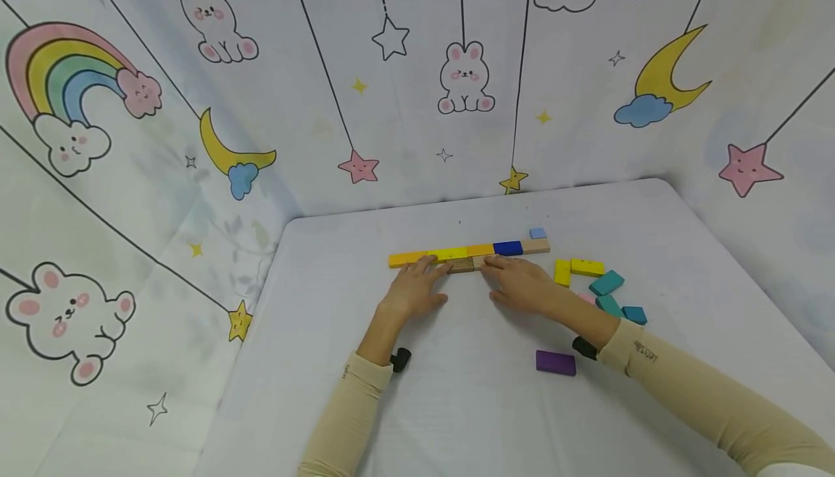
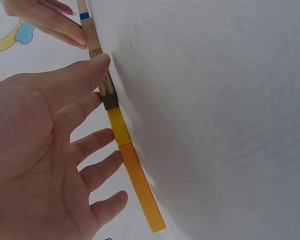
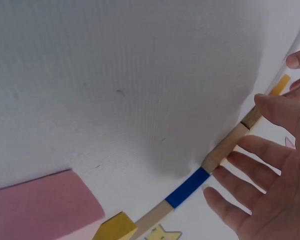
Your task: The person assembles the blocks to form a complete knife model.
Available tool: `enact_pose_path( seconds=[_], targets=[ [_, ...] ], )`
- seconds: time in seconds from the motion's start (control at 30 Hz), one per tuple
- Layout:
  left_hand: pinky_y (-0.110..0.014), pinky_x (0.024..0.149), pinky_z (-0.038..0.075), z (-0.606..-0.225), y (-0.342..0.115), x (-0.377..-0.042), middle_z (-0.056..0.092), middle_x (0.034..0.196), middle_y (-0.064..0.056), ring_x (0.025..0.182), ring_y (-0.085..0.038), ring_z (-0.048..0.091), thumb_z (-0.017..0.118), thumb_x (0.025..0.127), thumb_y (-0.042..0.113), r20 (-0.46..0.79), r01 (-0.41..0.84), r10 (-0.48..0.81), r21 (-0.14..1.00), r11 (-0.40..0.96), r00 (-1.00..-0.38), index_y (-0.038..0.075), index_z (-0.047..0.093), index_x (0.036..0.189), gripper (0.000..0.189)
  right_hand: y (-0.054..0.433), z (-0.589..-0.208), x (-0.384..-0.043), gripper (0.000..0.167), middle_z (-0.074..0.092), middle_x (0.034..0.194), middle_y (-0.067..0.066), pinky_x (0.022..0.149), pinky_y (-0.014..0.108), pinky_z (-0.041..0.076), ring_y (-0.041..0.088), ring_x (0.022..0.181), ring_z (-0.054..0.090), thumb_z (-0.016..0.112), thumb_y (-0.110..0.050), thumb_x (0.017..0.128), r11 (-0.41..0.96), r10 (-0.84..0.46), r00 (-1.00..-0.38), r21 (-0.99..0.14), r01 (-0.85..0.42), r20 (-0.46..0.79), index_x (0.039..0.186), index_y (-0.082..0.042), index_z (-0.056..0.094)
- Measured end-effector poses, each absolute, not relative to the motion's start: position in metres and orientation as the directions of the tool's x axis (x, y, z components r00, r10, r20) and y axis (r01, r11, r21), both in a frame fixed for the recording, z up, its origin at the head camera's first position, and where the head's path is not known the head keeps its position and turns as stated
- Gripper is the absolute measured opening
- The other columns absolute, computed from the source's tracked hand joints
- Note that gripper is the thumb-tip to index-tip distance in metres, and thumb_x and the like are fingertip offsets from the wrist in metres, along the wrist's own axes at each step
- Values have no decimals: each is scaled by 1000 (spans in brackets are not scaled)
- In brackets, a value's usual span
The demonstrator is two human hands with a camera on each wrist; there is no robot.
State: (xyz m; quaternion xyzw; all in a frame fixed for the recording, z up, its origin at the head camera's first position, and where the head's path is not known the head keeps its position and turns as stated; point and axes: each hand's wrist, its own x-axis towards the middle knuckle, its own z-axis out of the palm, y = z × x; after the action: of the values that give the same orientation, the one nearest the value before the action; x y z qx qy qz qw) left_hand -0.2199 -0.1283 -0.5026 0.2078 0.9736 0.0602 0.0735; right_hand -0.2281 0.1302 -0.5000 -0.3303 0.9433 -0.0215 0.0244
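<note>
A straight row of blocks lies across the table: an orange block [image 1: 404,259], a yellow block [image 1: 450,254], another orange one, a dark blue block [image 1: 508,248] and a plain wood block [image 1: 536,246]. Against its near side lie a brown wood block [image 1: 462,265] and a lighter wood block [image 3: 226,146], end to end. My left hand [image 1: 412,290], fingers spread, is at the brown block and the yellow one; its thumb [image 2: 85,75] lies over the brown block in the left wrist view. My right hand [image 1: 518,285] has its extended fingers along the lighter wood block, partly covering it.
Right of the row lie yellow blocks [image 1: 588,267], teal blocks [image 1: 607,283], a blue block [image 1: 634,314] and a pink block [image 3: 45,205], partly behind the right arm. A purple block [image 1: 555,362] lies nearer. A small light blue block [image 1: 538,233] sits behind the row.
</note>
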Motion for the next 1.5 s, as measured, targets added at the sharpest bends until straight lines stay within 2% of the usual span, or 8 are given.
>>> enact_pose_path(
  seconds=[0.23, 0.6, 0.83, 1.03, 1.33, 1.5],
  targets=[
    [-54, 126, 27, -502, -128, -220, 33, 167, -11, 150, -33, 38, 67, 102, 43, -115, 396, 414, 149, 906, -903, 28, 39, 163, 69, 135, -505, -230, 59, 49, 158, 18, 116, 53, 44, 36, 144, 49, 73, -33, 99, 771, -634, -773, -83, -631, -11, 147, -3, 57],
    [-52, 126, 28, -504, -128, -220, 33, 167, -10, 151, -33, 38, 67, 102, 43, -123, 389, 408, 151, 909, -905, 29, 39, 163, 69, 142, -504, -230, 66, 48, 158, 17, 116, 60, 41, 38, 145, 46, 72, -38, 99, 752, -652, -758, -131, -646, -2, 152, -4, 53],
    [-53, 126, 27, -500, -128, -218, 32, 167, -12, 151, -34, 38, 67, 102, 42, -130, 393, 413, 155, 907, -902, 27, 38, 164, 69, 151, -502, -222, 69, 44, 161, 18, 117, 62, 38, 39, 147, 44, 73, -41, 98, 768, -634, -773, -144, -625, -24, 152, -4, 52],
    [-52, 127, 25, -502, -128, -218, 31, 168, -12, 151, -34, 36, 66, 103, 41, -135, 390, 413, 166, 906, -901, 27, 37, 164, 69, 167, -501, -211, 71, 46, 159, 20, 117, 62, 38, 40, 145, 46, 74, -41, 97, 775, -622, -783, -143, -616, 8, 151, -1, 52],
    [-51, 128, 22, -507, -128, -220, 28, 169, -10, 153, -34, 34, 65, 103, 41, -154, 381, 406, 169, 909, -901, 29, 34, 165, 70, 199, -497, -199, 78, 50, 155, 22, 117, 63, 37, 43, 141, 49, 73, -42, 98, 832, -526, -850, -186, -522, 30, 157, 0, 43],
    [-53, 127, 23, -502, -127, -218, 30, 168, -13, 152, -37, 36, 67, 103, 39, -137, 392, 418, 186, 901, -898, 26, 37, 164, 70, 219, -494, -194, 72, 52, 153, 24, 117, 63, 38, 43, 140, 50, 72, -40, 99, 835, -515, -856, -196, -514, 51, 152, 3, 48]
  ],
)
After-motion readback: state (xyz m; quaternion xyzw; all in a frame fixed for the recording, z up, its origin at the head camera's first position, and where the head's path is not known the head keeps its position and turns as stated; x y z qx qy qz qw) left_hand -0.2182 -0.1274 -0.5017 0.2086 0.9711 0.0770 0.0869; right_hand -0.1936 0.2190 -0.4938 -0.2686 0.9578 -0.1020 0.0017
